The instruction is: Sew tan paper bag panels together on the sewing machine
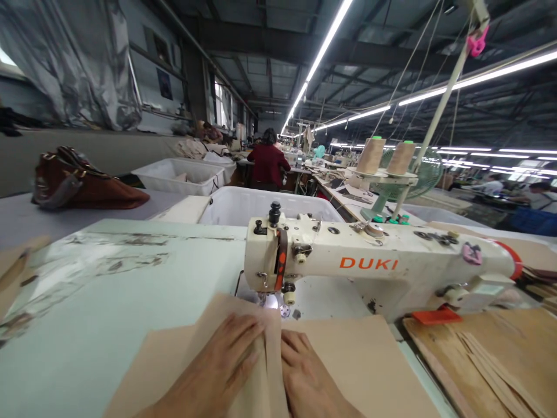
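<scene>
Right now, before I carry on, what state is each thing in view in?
Left hand: fingers together, on the beige material
Right hand: fingers bent, touching the same material
Beige material: spread out, layered between the hands
Sewing machine: needle lamp lit; whether running, cannot tell
Thread cones: upright on their stand
Brown bag: slumped
Front white bin: open-topped
Tabletop: surface peeling in patches
Ceiling lights: lit
</scene>
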Demonstrator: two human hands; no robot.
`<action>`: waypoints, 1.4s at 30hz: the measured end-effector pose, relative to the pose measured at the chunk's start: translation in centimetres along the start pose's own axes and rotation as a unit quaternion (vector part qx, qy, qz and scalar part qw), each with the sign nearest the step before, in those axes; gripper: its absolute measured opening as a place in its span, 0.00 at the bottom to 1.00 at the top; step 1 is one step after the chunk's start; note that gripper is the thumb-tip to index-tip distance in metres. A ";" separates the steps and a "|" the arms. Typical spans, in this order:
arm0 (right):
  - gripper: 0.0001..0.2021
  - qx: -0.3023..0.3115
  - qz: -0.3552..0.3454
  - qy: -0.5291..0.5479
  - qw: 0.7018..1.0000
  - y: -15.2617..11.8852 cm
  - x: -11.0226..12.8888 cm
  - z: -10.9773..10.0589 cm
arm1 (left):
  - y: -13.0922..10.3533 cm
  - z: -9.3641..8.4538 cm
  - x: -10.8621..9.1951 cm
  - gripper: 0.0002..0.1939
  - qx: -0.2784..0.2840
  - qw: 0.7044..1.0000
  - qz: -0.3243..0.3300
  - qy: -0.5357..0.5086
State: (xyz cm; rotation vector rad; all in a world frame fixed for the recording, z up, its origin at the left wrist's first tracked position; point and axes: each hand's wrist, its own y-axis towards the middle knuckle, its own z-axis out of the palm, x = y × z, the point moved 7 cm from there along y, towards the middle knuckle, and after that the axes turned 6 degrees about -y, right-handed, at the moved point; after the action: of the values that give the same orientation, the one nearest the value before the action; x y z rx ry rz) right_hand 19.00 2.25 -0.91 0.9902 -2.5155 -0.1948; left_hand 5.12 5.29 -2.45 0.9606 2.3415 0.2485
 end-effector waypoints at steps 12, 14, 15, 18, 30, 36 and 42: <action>0.21 0.001 -0.010 -0.033 0.999 0.4 0.9 -1.6 | -0.9 -1.2 0.1 0.22 -0.030 0.994 0.010 0.102; 0.21 0.002 -0.006 -0.045 0.999 0.3 0.9 -1.5 | -1.0 -0.9 0.3 0.24 -0.006 0.994 0.011 0.111; 0.21 0.000 -0.006 -0.050 0.999 0.2 0.9 -1.4 | -0.8 -0.8 0.5 0.24 0.008 0.994 0.006 0.109; 0.19 -0.012 -0.003 -0.051 0.999 0.2 1.0 -1.4 | -0.3 -1.2 1.0 0.23 0.036 0.994 -0.004 0.099; 0.17 -0.032 -0.008 -0.052 0.998 0.4 1.2 -1.3 | -2.0 -1.2 -0.3 0.24 0.078 0.991 0.025 0.106; 0.17 -0.031 -0.004 -0.057 0.998 0.3 1.1 -1.3 | -1.8 -1.1 -0.5 0.25 0.088 0.990 0.031 0.109; 0.15 -0.032 0.000 -0.043 0.999 0.2 1.2 -1.1 | -1.8 -1.0 -0.6 0.24 0.087 0.989 0.025 0.113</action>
State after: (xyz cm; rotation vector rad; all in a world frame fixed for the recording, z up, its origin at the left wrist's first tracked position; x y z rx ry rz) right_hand 18.54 1.61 0.58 0.9749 -2.5703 -0.3217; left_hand 3.82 3.67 -2.04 1.1280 2.5810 0.1836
